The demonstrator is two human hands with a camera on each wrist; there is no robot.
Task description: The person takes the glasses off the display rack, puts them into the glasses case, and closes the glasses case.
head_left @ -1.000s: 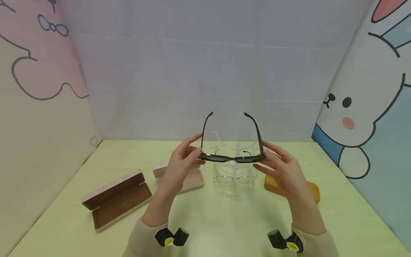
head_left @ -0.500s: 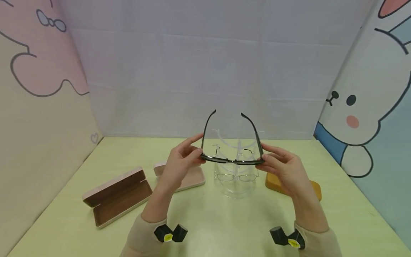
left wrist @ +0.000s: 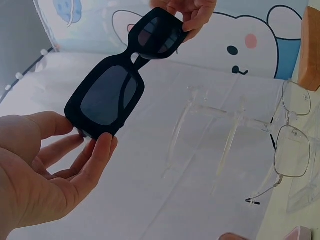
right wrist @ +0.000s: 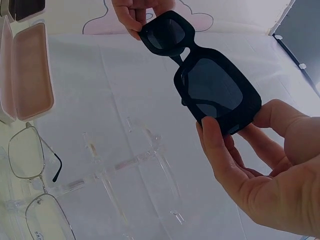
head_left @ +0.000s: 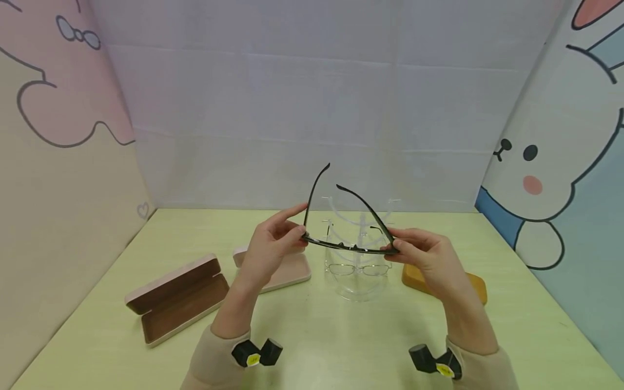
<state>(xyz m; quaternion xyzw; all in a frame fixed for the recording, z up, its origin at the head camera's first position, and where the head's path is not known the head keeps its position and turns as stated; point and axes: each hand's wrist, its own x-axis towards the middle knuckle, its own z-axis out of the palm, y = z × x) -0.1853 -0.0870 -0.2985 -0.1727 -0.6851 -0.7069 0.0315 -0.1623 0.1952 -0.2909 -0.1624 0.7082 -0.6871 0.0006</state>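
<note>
Both hands pinch chunky black sunglasses (head_left: 348, 246) with rectangular dark lenses at the frame's ends, left hand (head_left: 273, 244) and right hand (head_left: 426, 257), above the counter (head_left: 312, 325). Just beyond the fingers stands a clear acrylic stand (head_left: 358, 271); the wrist views reveal its thin wire-rimmed glasses (right wrist: 30, 170).
</note>
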